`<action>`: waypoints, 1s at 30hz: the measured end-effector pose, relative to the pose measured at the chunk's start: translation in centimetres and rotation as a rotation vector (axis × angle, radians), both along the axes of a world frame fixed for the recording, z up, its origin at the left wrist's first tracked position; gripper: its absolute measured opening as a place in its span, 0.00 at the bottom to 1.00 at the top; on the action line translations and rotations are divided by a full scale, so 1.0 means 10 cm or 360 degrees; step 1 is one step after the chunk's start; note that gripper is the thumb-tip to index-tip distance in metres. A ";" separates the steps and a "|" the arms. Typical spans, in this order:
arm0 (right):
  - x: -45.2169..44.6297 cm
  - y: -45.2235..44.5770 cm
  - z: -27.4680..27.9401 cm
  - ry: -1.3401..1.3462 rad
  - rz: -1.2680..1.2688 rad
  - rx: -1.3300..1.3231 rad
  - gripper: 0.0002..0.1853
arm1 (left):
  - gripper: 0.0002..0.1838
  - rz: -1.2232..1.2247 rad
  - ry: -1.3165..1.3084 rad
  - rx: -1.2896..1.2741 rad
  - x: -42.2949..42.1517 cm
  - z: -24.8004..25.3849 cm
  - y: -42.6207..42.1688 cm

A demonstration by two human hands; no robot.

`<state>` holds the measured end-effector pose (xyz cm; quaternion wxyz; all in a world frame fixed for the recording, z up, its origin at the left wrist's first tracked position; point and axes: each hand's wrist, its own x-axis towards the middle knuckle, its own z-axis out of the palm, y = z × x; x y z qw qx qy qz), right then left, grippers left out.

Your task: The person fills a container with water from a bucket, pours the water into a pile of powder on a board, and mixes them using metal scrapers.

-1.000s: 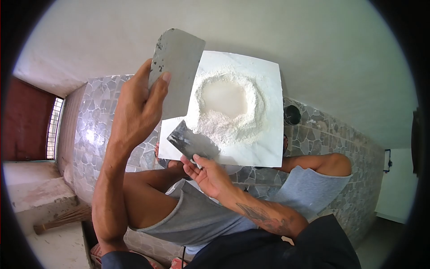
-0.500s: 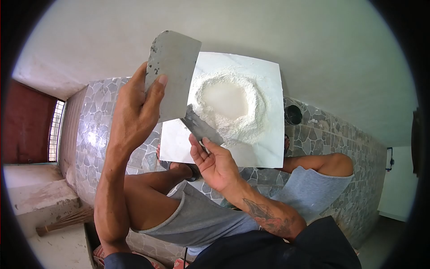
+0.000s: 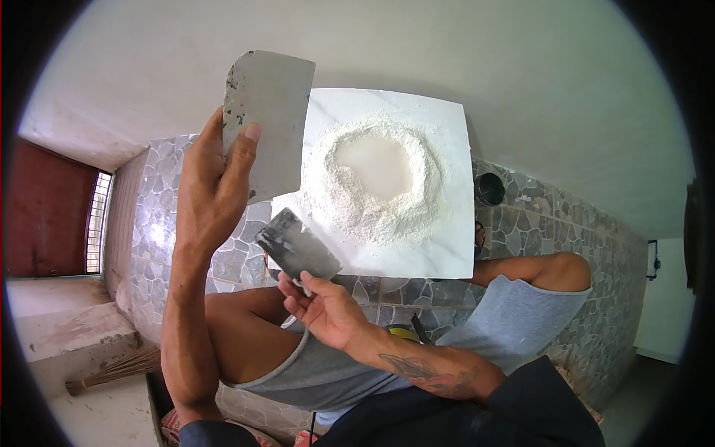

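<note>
My left hand [image 3: 212, 182] grips a large flat metal scraper plate [image 3: 274, 119], thumb across its face and fingers behind. The plate is upright, with one rounded corner and dark specks along its edge. Lower down, my right hand [image 3: 324, 311] pinches a smaller metal scraper [image 3: 299, 249] by its near edge; its blade is smeared grey and white. That blade is over the near left corner of a white marble-patterned board [image 3: 439, 257]. On the board a ring of white powder [image 3: 406, 220] surrounds a pool of cloudy liquid [image 3: 376, 164]. Both blades are apart from the powder.
A dark bucket [image 3: 489, 189] stands on the stone-patterned floor [image 3: 521, 223], right of the board. My bent legs flank the board, and a pale wall [image 3: 387, 45] rises behind it. A stick broom [image 3: 112, 370] lies at the lower left. Between my legs is a partly hidden yellow-and-black object [image 3: 404, 332].
My right hand has drawn the smaller scraper left and toward me, away from the powder ring, and its blade has turned to show more face. My left hand with the plate has shifted slightly left.
</note>
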<state>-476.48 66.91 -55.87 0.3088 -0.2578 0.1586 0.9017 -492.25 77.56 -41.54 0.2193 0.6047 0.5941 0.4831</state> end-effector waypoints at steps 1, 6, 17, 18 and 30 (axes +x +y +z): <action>-0.08 -0.02 -0.07 -0.0006 0.0014 -0.0001 0.13 | 0.24 -0.0001 -0.0006 -0.0045 0.00 0.02 -0.01; -0.53 0.08 -0.23 0.0014 -0.0149 -0.0053 0.11 | 0.23 -0.0006 -0.0007 -0.0044 -0.04 0.02 -0.03; -0.76 0.73 -0.35 0.0195 -0.0610 -0.0203 0.12 | 0.23 0.0035 0.0023 -0.0119 -0.06 0.03 -0.03; -0.75 0.75 -0.33 0.0195 -0.0628 -0.0196 0.12 | 0.23 0.0029 0.0003 -0.0082 -0.06 0.01 -0.02; -0.45 0.95 0.06 0.0362 -0.0796 -0.0034 0.14 | 0.23 0.0025 -0.0056 -0.0085 -0.08 0.02 -0.04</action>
